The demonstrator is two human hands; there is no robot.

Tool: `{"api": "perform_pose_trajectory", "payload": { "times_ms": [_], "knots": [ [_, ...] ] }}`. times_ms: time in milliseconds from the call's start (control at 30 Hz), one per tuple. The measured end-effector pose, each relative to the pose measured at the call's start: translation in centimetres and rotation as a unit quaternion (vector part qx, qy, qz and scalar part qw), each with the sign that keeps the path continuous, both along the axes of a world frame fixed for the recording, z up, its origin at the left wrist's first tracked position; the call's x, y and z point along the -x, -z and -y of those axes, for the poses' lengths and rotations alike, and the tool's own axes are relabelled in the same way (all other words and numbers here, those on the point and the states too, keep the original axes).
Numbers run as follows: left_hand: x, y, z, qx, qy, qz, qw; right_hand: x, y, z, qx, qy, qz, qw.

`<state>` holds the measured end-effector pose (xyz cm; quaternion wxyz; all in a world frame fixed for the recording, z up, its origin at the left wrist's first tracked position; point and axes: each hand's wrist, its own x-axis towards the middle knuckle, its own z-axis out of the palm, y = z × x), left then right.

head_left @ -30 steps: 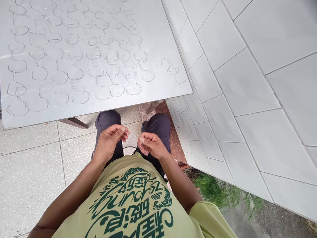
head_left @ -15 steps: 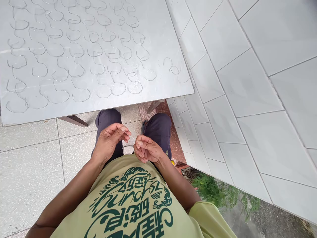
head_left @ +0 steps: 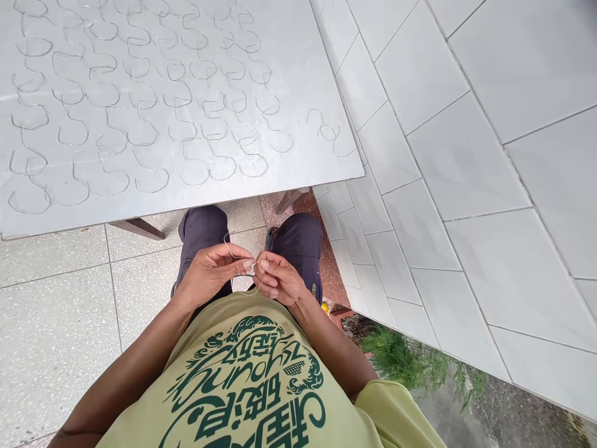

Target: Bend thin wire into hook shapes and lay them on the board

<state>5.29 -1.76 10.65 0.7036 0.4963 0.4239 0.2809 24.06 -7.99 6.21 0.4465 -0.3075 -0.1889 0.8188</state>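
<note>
A thin wire (head_left: 226,243) is pinched between my two hands in front of my shirt. One curved end sticks up past the fingers of my left hand (head_left: 212,274), and another bend loops below my right hand (head_left: 280,279). Both hands are closed, thumbs against fingertips, with their tips almost meeting. The wire's middle is hidden by the fingers. Beyond my knees, many S-shaped wires (head_left: 152,171) lie in rows on the grey tabletop (head_left: 321,162).
Near the table's right corner lie a few more bent wires (head_left: 329,130). A white tiled wall (head_left: 433,155) runs along the right side. Table legs (head_left: 137,228) stand on the speckled floor (head_left: 60,317). Green plants (head_left: 405,354) grow at lower right.
My left hand has moved right and slightly down, bringing its fingertips close to my right hand's. More of the wire's curves now show, above the left fingers and below the right hand.
</note>
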Motion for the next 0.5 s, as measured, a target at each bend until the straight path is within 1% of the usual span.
{"api": "perform_pose_trajectory", "payload": {
  "times_ms": [200,400,433,500],
  "knots": [
    [-0.3,0.2,0.7,-0.063,-0.027,-0.042,0.997,0.2,-0.3,0.0,-0.008,-0.008,0.007,1.000],
    [-0.5,0.9,1.4,-0.149,-0.037,-0.089,0.984,0.1,-0.1,0.1,-0.041,0.009,0.035,0.999],
    [-0.5,1.0,1.4,-0.150,-0.038,-0.095,0.983,0.0,0.0,0.0,-0.047,0.013,0.049,0.998],
    [-0.5,1.1,1.2,-0.120,-0.037,-0.083,0.989,-0.1,0.1,-0.1,-0.060,0.020,0.089,0.994]
  ]
}}
